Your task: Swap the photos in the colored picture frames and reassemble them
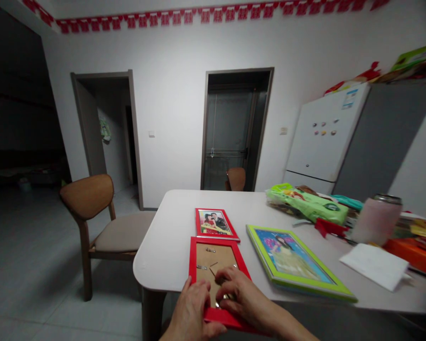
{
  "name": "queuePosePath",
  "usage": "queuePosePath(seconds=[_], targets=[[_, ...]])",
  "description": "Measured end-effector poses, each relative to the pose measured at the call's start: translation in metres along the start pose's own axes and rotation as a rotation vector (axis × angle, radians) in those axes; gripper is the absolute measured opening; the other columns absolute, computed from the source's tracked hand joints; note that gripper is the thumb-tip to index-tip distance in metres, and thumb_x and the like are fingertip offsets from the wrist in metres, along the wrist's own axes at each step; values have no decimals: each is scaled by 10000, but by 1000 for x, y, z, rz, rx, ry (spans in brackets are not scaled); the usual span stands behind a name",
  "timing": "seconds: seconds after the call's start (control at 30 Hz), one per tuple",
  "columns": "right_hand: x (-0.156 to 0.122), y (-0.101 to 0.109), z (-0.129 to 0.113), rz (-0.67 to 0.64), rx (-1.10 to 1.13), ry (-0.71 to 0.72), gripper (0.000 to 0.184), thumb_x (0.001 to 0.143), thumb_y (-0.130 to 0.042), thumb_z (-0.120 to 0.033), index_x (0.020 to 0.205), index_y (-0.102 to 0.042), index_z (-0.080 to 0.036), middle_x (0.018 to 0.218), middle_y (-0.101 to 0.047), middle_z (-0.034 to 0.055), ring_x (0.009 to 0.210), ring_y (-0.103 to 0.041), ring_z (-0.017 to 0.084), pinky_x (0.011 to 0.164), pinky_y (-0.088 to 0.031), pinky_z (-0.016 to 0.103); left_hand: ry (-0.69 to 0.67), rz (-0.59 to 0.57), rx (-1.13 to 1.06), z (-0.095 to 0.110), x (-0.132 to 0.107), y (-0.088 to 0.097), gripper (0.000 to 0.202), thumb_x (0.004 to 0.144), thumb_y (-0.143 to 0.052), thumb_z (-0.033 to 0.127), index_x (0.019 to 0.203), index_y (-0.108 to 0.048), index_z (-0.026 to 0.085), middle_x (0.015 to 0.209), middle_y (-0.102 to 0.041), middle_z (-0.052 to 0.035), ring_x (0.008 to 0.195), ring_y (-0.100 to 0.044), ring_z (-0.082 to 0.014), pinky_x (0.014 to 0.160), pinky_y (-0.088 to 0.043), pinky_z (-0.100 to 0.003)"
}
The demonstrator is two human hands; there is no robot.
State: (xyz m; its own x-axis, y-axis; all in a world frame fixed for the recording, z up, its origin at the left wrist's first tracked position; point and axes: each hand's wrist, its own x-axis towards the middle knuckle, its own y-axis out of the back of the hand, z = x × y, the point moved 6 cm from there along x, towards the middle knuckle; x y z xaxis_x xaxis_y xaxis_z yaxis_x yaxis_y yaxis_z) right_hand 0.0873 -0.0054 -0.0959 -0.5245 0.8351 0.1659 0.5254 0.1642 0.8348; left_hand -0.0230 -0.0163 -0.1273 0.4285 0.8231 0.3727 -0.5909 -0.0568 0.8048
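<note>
A red picture frame (pixel 193 255) lies face down at the table's near edge, its brown backing board (pixel 206 259) showing. Small metal clips (pixel 210 250) sit along the board's sides. My left hand (pixel 193 305) grips the near left corner of this frame, thumb along the near edge. Over the lower right of the backing, my right hand (pixel 239 293) has its fingers curled and closed near a shiny metal piece; what they pinch is mostly hidden. Just beyond lies a second red picture frame (pixel 216 223), face up with a photo of two people. To the right rests a green picture frame (pixel 294 258).
The white table (pixel 166 237) has a rounded left corner. On its right stand a green packet (pixel 305 203), a pinkish jar (pixel 378 220), a white paper (pixel 374 265) and an orange box (pixel 415 255). A wooden chair (pixel 88 199) is at the left, a fridge (pixel 323 132) behind.
</note>
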Motion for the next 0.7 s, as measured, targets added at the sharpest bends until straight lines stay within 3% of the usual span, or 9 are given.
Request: queuePosePath(seconds=[0.23, 0.43, 0.57, 0.7], targets=[[28, -1, 8, 113, 36, -42, 237, 729, -444, -226, 869, -631, -179, 927, -569, 68, 880, -503, 160, 779, -361, 253, 13, -65, 6, 0, 1, -4, 727, 445, -758, 304, 1092, -473, 134, 1101, -538, -150, 1023, -482, -298, 932, -287, -513], [69, -16, 14, 191, -163, -110, 210, 727, -449, -222, 628, -626, -165, 716, -591, 44, 690, -521, 129, 633, -360, 210, -39, -25, 7, 0, 1, -3, 740, 435, -759, 320, 1088, -475, 121, 1093, -543, -150, 1015, -486, -310, 919, -308, -521], [76, -16, 25, 231, -214, -168, 231, 746, -427, -243, 665, -628, -161, 732, -597, 55, 693, -525, 128, 629, -353, 205, -80, 57, 11, -6, -2, -6, 743, 452, -748, 378, 1083, -476, 95, 1039, -571, -163, 979, -513, -313, 893, -340, -526], [76, -3, 41, 292, -250, -231, 263, 766, -396, -258, 789, -630, -140, 808, -598, 84, 750, -522, 149, 679, -355, 228, -86, 67, -10, -12, -4, -12, 765, 445, -741, 444, 1080, -480, 107, 1049, -566, -169, 982, -513, -309, 904, -329, -520]])
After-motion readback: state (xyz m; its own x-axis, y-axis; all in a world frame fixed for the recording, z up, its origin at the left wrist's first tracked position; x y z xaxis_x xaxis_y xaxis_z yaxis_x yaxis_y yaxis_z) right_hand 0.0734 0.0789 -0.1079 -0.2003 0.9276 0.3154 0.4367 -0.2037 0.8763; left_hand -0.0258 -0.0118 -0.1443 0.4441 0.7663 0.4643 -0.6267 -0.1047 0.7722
